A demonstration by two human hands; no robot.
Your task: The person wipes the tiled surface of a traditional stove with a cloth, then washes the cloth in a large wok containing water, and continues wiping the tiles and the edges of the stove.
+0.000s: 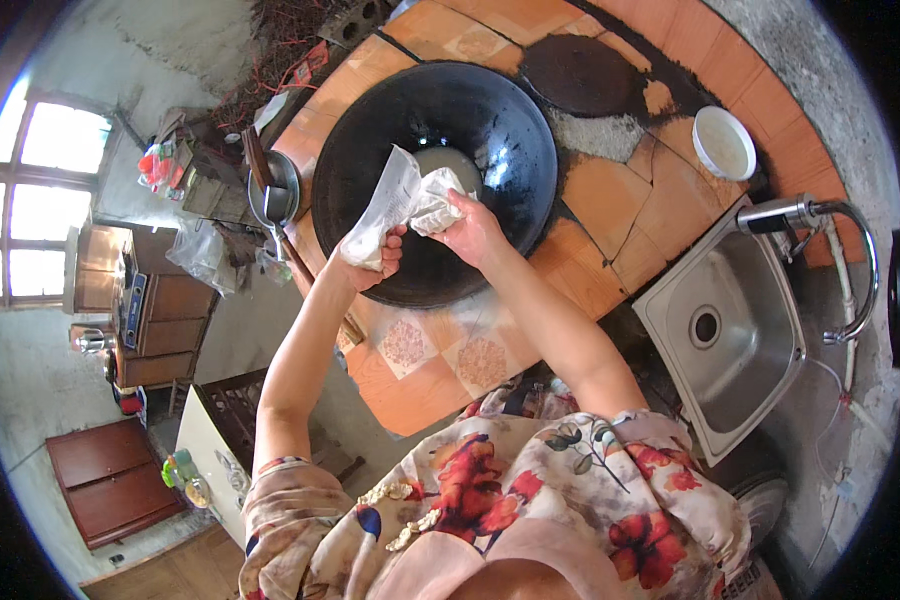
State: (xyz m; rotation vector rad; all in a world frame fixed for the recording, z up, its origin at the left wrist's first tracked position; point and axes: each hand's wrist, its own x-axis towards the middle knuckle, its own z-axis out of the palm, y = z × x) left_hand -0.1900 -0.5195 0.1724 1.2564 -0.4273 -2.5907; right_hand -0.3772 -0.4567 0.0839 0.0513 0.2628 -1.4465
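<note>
My left hand [375, 266] grips a whitish translucent plastic packet [381, 217] that bears print and stretches up over the wok. Close beside it, my right hand [474, 229] holds a crumpled white printed packet [436, 204], its fingers closed on the lower right side. Whether the two packets are joined cannot be told. Beneath both hands is a large black wok [510, 142], set into the tiled stove top, with some cloudy whitish liquid [450, 166] at its bottom, partly hidden by the packets.
Right of the wok lie a dark round lid [583, 75] and a white bowl [724, 142] of cloudy liquid. A steel sink [742, 300] with a curved faucet [866, 255] is at the right. At the left stands a metal pot [289, 176] with a ladle, beside brushwood [270, 45].
</note>
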